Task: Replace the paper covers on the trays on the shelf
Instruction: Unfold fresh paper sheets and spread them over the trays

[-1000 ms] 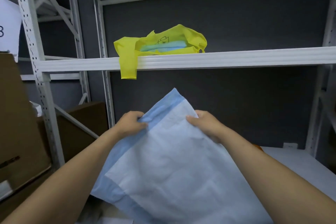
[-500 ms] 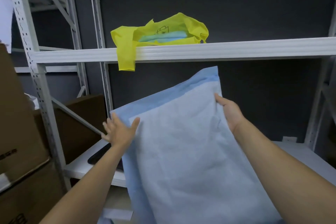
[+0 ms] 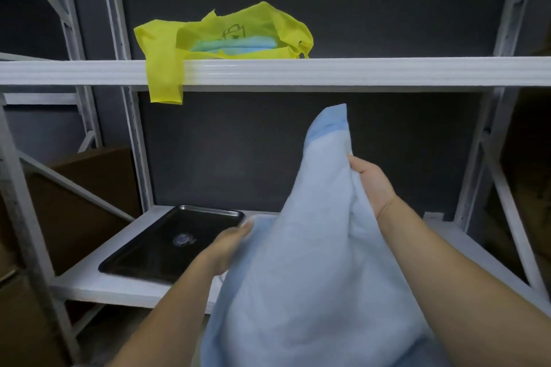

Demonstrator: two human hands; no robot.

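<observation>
A large light-blue paper cover [image 3: 316,271] with a darker blue border hangs bunched between my hands, one corner sticking up. My right hand [image 3: 372,185] grips its upper right fold. My left hand [image 3: 229,244] pinches its left edge low, just above the near right corner of a bare black metal tray [image 3: 155,250]. The tray lies on the lower white shelf [image 3: 89,283], left of centre. The cover hides the shelf's right half.
A yellow bag [image 3: 226,39] holding folded blue covers sits on the upper shelf [image 3: 387,70], a flap hanging over its front edge. White rack uprights [image 3: 131,128] frame the bay. Brown cardboard boxes [image 3: 74,202] stand to the left.
The cover has gone from spread flat to bunched. My left hand dropped from the cover's top left to its lower edge by the tray, and the black tray has come into full view.
</observation>
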